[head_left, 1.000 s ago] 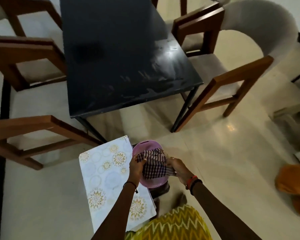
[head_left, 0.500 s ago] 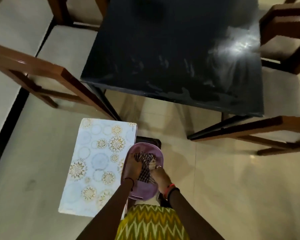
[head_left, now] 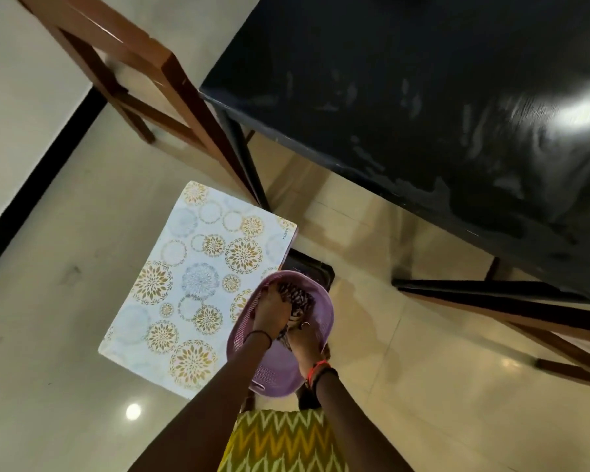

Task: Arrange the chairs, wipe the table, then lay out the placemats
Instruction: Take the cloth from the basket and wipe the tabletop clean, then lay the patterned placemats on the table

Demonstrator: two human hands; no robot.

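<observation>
A checked cloth [head_left: 298, 301] lies bunched inside a purple plastic basket [head_left: 276, 373] that rests on a dark low stool [head_left: 315, 270]. My left hand [head_left: 271, 310] and my right hand [head_left: 307, 338] are both down in the basket, closed on the cloth. Beside the basket on the left lies a white placemat [head_left: 191, 287] with gold and blue floral circles. The black table [head_left: 440, 107] fills the upper right, its top streaked with wet smears. One wooden chair [head_left: 123, 73] stands at the upper left by the table's corner.
Another wooden chair's frame [head_left: 559, 338] shows at the right, under the table's edge. The glossy cream floor [head_left: 440, 386] has a black stripe [head_left: 38, 189] running along the left. My yellow zigzag garment [head_left: 283, 441] hangs at the bottom.
The view has swung closer and down toward the basket. The cloth was held up above the basket; both hands have since pressed it down inside.
</observation>
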